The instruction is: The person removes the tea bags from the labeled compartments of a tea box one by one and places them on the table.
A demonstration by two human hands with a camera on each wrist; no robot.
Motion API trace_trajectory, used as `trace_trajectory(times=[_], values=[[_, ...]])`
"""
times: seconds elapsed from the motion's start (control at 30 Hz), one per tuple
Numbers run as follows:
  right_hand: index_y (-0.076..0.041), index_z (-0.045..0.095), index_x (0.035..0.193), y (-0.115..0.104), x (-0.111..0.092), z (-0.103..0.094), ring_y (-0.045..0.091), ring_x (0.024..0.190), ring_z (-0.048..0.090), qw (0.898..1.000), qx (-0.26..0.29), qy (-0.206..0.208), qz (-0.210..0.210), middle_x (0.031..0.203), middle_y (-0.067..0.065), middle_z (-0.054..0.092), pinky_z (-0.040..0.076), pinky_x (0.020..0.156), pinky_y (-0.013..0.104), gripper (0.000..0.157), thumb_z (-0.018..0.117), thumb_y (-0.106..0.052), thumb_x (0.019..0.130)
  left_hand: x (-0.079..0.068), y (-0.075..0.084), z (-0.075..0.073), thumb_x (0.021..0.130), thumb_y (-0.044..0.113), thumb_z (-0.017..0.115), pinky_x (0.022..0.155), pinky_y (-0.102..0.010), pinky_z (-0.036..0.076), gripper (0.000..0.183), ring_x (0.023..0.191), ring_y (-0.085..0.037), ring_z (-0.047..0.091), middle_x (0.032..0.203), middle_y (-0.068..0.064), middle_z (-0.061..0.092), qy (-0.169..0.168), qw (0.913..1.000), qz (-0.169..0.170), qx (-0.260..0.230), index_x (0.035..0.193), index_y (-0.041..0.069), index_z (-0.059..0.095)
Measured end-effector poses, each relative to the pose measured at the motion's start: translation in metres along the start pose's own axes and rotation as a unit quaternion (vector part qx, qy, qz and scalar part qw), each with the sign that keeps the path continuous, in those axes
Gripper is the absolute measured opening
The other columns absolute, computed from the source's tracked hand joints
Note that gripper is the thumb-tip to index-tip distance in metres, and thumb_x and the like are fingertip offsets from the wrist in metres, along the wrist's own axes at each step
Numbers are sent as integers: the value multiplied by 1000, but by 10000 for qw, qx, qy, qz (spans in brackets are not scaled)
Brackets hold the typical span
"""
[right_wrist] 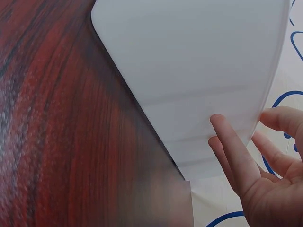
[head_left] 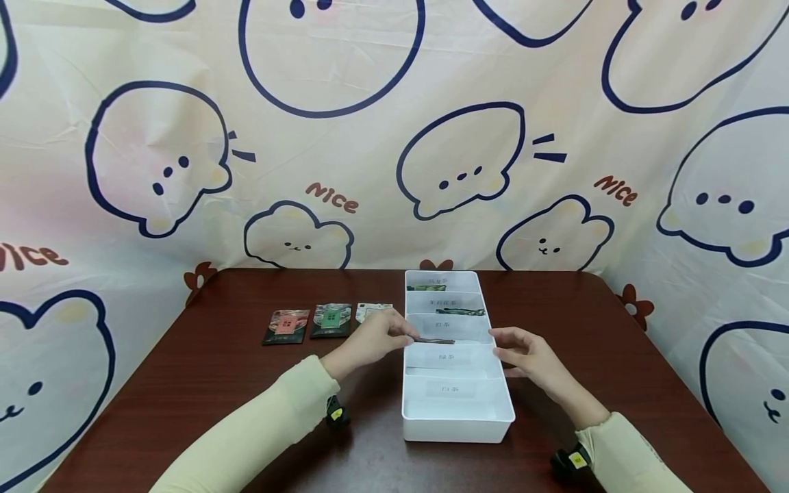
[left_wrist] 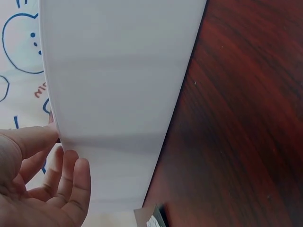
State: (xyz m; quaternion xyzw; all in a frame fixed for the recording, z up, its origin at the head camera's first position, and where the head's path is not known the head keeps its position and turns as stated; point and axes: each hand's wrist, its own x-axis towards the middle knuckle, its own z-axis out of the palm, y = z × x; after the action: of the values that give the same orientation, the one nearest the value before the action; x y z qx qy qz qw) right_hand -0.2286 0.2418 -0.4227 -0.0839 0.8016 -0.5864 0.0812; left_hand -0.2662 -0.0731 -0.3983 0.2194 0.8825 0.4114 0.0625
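A long white divided box (head_left: 457, 430) stands on the table, its compartments labelled. My left hand (head_left: 374, 337) reaches to its left rim and pinches a thin, dark tea sachet (head_left: 435, 340), seen edge-on at the third compartment from the back. In the left wrist view the same hand (left_wrist: 49, 184) is beside the box wall (left_wrist: 118, 99), which hides the sachet. On the right, my right hand (head_left: 533, 357) touches the box's side near the rim. Its fingers (right_wrist: 234, 156) look extended and relaxed in the right wrist view.
Left of the box lie a red-labelled tea sachet (head_left: 286, 326), a green-labelled one (head_left: 331, 320) and a pale one (head_left: 370, 310) partly behind my left hand. Green sachets (head_left: 427, 288) (head_left: 460, 311) stand in the two rear compartments. A patterned curtain (head_left: 370, 157) hangs behind the table.
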Motion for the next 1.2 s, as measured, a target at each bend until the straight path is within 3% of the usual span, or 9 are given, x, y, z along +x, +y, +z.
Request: trace_trajectory(times=[0.3,0.57,0.8,0.97,1.2], values=[[2,50,134,-2,0,1,15,96,66,10000,-39,20,49,128,25,53,59,76,41,51,67,-19,91,-1,3,1,87,13,72,71,-27,51,7,87,-15,56,94,2,63,217,9997,-31,-55,89,17,78],[1,51,133,0,0,1,21,98,66,10000,-59,61,38,128,25,54,59,76,43,50,68,-19,91,0,4,0,82,20,78,69,-27,52,4,84,-15,56,90,4,63,383,9990,-6,-230,84,16,77],[2,50,134,1,0,1,21,97,66,10000,-10,40,47,128,25,53,58,76,43,50,68,-19,91,2,6,-4,81,22,79,76,-29,54,4,92,-16,59,93,5,69,506,9975,23,-499,84,20,77],[2,51,133,1,0,1,22,98,66,10000,-53,42,1,128,25,54,59,75,43,50,67,-19,91,2,12,-10,84,21,76,78,-31,55,4,95,-15,62,95,6,72,727,9935,69,-870,89,22,76],[1,51,133,0,0,1,24,100,65,9999,-109,57,-2,128,25,54,59,76,43,50,68,-20,91,4,19,-23,88,18,72,71,-29,55,7,83,-16,64,92,1,72,1243,9826,469,-1301,94,17,75]])
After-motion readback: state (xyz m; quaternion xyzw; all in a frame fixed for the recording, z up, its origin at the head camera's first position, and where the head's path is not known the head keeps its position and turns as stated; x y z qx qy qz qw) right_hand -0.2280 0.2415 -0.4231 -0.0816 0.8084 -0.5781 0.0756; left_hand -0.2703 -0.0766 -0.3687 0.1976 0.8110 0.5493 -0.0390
